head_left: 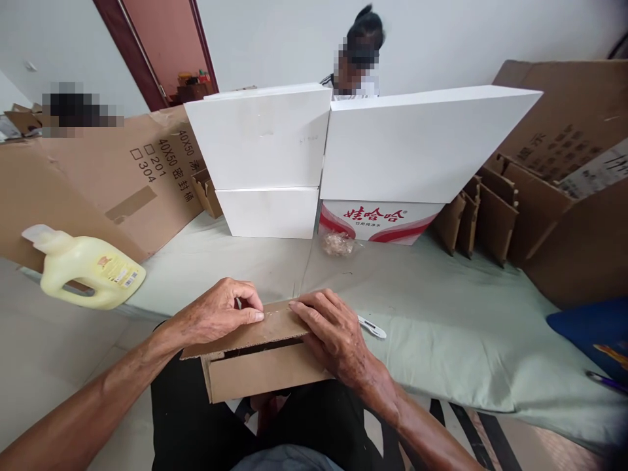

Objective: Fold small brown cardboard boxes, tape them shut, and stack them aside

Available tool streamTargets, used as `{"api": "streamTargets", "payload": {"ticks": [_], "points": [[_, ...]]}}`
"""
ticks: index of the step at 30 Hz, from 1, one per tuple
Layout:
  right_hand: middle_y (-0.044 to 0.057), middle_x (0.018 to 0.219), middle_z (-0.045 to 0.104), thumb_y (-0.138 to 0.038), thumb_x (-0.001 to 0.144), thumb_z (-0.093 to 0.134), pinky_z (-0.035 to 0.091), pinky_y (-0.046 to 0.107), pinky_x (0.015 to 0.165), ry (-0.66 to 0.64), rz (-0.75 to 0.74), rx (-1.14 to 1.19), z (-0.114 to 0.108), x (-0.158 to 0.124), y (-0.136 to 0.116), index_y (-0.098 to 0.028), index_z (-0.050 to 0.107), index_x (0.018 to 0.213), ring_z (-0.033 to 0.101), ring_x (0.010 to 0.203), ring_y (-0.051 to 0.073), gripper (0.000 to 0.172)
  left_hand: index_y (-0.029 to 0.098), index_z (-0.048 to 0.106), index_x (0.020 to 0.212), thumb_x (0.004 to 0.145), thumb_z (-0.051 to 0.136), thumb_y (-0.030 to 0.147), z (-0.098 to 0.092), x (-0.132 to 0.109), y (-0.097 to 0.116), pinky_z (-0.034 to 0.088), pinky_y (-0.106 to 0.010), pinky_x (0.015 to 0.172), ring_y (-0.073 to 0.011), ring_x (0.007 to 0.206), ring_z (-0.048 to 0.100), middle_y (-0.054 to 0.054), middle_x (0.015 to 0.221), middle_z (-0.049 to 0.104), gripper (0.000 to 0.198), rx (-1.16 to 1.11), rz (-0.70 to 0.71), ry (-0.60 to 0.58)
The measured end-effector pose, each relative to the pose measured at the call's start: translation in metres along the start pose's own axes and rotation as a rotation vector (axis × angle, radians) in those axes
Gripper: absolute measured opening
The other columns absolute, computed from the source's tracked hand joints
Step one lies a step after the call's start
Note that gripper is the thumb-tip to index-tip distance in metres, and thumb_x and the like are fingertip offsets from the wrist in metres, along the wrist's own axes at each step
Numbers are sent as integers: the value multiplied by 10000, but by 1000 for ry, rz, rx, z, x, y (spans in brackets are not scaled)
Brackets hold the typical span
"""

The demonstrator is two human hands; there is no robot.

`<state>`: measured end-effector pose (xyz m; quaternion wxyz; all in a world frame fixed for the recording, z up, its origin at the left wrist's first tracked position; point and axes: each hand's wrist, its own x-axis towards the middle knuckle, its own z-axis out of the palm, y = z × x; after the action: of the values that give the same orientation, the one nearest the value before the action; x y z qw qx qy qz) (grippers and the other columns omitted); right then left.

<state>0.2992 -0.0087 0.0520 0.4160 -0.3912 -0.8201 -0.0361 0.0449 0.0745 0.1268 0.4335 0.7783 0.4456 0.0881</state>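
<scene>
Right over the person's lap (184,412), by the near edge of the cloth-covered table (432,314), is a small brown cardboard box (265,374), with a long flap (235,338) across its top and a dark gap below the flap's front edge; the left hand (223,313) is on that flap, thumb and forefinger close together, though honestly I can't tell if they're pinching anything; the right hand (333,330) is gripping the right end of the box, fingers bent over the flap; some shiny clear stuff (271,313) shows on the cardboard near the left fingertips, too small to make out.

Just past the right hand, a white utility knife (373,327) lies on the pale green cloth; way over left there's a yellowish detergent bottle (93,269); off to the right is something blue (593,333), only partly in view, with a pen (608,381) near it.

Further back, a crumpled wad of clear plastic (338,244) lies just in front of a red-and-white carton (387,221); a big white box (407,147) sits on that carton, right beside two stacked white boxes (260,147); folded brown cardboard (495,209) stands to the right, plus a big printed carton (142,163) on the left; behind it all, another person (363,49) is mostly hidden.
</scene>
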Motion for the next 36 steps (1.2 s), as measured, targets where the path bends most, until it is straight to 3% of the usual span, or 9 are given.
{"api": "streamTargets", "payload": {"ticks": [6,13,20,26,29,32,34,36], "points": [[101,1069,728,-95,1078,496,526,388,743,63,-5,-23,5,-4,1,-187,572,1359,598,897,251,306,220,661,772,932,618,383,4,-6,3,356,-318,671,-171,755,530,18,799,651,232,67,-26,-16],[117,1137,727,-57,992,534,548,406,774,21,63,-15,4,-8,1,-193,494,1459,601,956,285,488,224,587,821,1021,532,408,10,-8,9,358,-309,646,-166,742,490,14,824,622,278,132,89,53],[112,1169,723,-126,1057,590,558,413,803,-43,114,44,5,-10,-4,-196,455,1490,611,991,283,459,224,583,863,1089,535,384,1,-11,15,430,-309,716,-160,776,512,13,844,578,282,-1,224,166],[101,1183,731,-138,1035,632,568,425,863,-54,171,108,6,-11,-1,-231,455,1508,656,1049,288,513,226,638,926,1124,603,435,-4,-22,26,537,-332,800,-179,841,629,-25,924,650,290,-234,382,281],[89,1139,730,-367,1078,733,559,412,872,-3,187,204,4,-7,1,-236,507,1456,675,1003,266,459,224,638,929,1146,580,426,8,-25,26,548,-336,820,-183,872,649,-41,958,665,302,-277,441,283],[90,1134,720,-758,1027,686,558,402,887,68,203,384,0,1,0,-235,585,1372,687,996,254,634,231,628,950,1160,559,382,19,-24,20,525,-331,831,-184,912,641,-40,967,657,268,-215,475,316],[81,1132,720,-851,1016,603,560,379,870,99,246,522,-4,8,-1,-240,634,1312,694,997,241,680,236,626,975,1162,553,351,22,-22,17,519,-329,838,-184,931,640,-41,983,661,232,-168,507,333],[65,1109,728,-827,1041,588,562,358,863,126,301,646,-7,17,-3,-242,680,1249,698,991,224,628,238,624,984,1160,546,318,23,-19,16,518,-324,847,-183,946,646,-40,990,668,209,-121,557,344]]}}
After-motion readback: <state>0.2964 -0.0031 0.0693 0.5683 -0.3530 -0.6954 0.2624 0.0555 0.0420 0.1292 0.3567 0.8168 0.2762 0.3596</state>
